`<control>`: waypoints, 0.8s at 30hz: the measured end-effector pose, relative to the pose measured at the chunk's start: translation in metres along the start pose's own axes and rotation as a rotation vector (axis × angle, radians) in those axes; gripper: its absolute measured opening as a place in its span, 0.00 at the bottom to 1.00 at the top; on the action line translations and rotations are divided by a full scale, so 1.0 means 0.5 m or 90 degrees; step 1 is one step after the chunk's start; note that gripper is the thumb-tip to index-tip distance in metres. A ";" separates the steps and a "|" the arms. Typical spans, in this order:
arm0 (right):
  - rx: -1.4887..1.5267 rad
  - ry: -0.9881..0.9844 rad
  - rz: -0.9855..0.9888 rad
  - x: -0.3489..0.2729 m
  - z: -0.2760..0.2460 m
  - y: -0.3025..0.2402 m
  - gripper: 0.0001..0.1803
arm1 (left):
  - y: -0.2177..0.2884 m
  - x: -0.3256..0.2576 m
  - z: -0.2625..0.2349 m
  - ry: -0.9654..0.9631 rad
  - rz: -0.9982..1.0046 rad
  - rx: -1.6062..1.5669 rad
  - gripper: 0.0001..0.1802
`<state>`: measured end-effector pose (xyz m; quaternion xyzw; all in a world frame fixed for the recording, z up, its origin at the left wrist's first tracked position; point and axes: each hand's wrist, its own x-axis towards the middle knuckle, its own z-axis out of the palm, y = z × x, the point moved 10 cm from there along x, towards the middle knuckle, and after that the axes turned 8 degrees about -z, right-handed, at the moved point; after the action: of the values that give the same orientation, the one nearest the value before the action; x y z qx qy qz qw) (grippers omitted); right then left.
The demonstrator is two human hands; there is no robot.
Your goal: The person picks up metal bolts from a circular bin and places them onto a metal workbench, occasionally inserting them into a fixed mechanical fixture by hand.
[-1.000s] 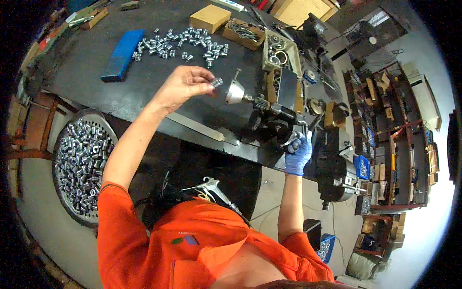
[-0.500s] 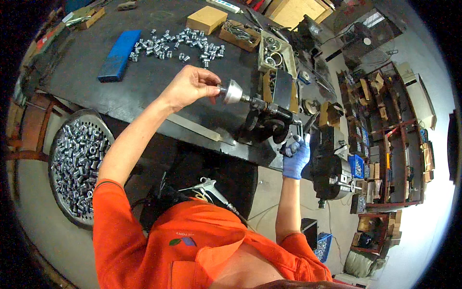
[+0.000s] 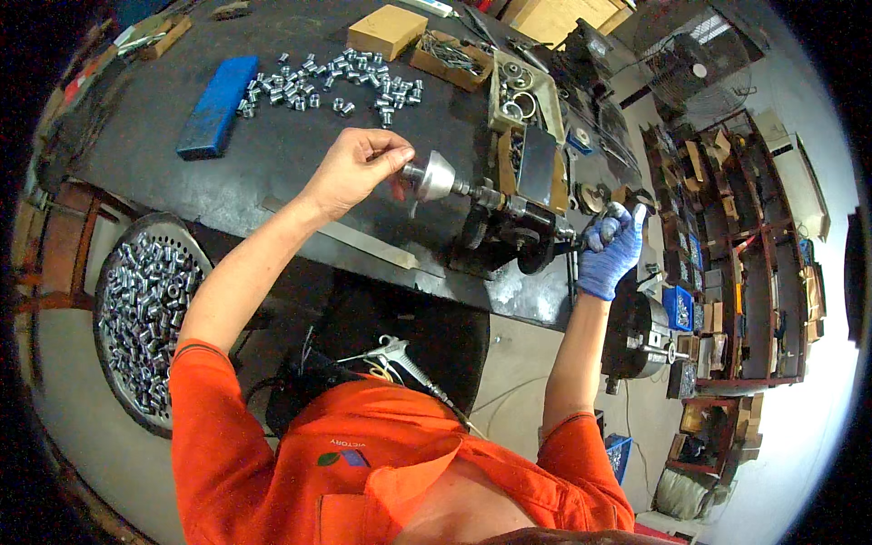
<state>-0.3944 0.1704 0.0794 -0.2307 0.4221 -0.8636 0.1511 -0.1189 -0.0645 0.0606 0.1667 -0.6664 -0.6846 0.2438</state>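
Note:
My bare left hand (image 3: 352, 173) is closed in a pinch at the left end of a small bench machine. Its fingertips are at a small dark round piece, partly hidden, that sits against a silver cone (image 3: 437, 175) on the machine's spindle. To the right, my right hand (image 3: 610, 252), in a blue knitted glove, is closed around a handle at the other end of the machine body (image 3: 522, 218), thumb up; the fingers cover most of the handle. Beyond my left hand, several short metal sleeves (image 3: 313, 86) lie loose on the dark bench (image 3: 127, 118).
A blue block (image 3: 216, 109) lies left of the sleeves. Cardboard boxes (image 3: 389, 31) and a tray of rings (image 3: 525, 91) stand farther back. A perforated round pan (image 3: 195, 238) full of sleeves sits lower left. An air blow gun (image 3: 400, 360) hangs below the bench edge. Shelving (image 3: 749, 263) is at right.
My right hand has moved right and farther up, and the handle has swung with it. My left hand stays at the cone, nearly in the same place.

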 end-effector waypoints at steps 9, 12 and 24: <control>0.000 -0.018 -0.004 -0.031 0.004 -0.010 0.23 | -0.024 -0.017 0.005 0.079 -0.058 -0.086 0.11; -0.029 0.002 0.013 -0.042 -0.002 -0.011 0.23 | -0.030 -0.018 0.009 0.048 -0.056 -0.085 0.09; -0.272 0.091 0.055 0.075 -0.068 0.133 0.18 | -0.013 -0.021 0.018 0.061 -0.021 -0.029 0.05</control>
<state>-0.4399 0.1357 0.0182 -0.1774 0.6144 -0.7615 0.1053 -0.1159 -0.0514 0.0538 0.2045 -0.6351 -0.6949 0.2681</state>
